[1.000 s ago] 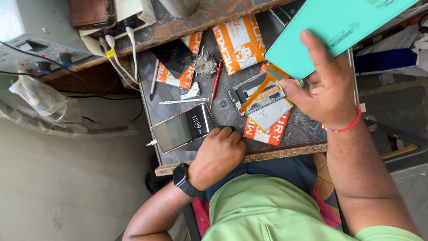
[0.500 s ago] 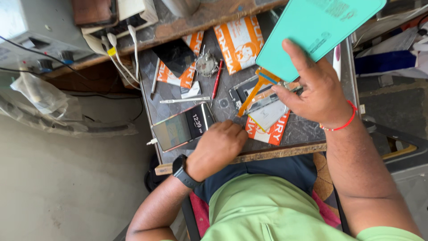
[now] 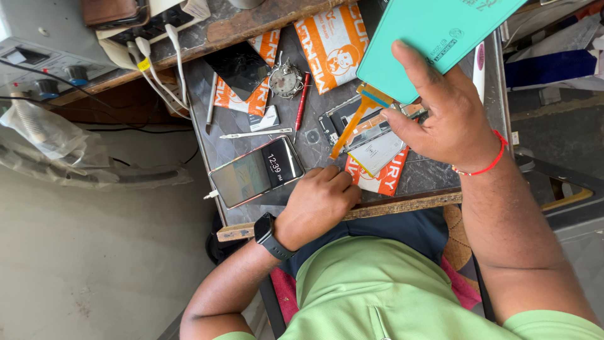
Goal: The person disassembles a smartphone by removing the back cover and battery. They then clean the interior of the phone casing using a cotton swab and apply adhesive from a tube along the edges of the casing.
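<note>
A lit smartphone point(image 3: 256, 171) lies on the dark worktable point(image 3: 434, 173). Just beside it, the left hand point(image 3: 318, 204) rests curled into a loose fist, holding nothing visible. Farther right, the right hand point(image 3: 450, 110) grips a teal panel point(image 3: 434, 31), thumb pressed on its face, above a dismantled phone frame point(image 3: 362, 126).

On your bench you have two hands, the left hand point(image 3: 318, 204) and the right hand point(image 3: 443, 113); one teal panel point(image 3: 434, 34); one lit phone point(image 3: 255, 171); one opened phone frame point(image 3: 362, 126); one red screwdriver point(image 3: 300, 107); one pair of tweezers point(image 3: 255, 133); three orange-and-white printed packets, the largest point(image 3: 330, 47) uppermost.
</note>
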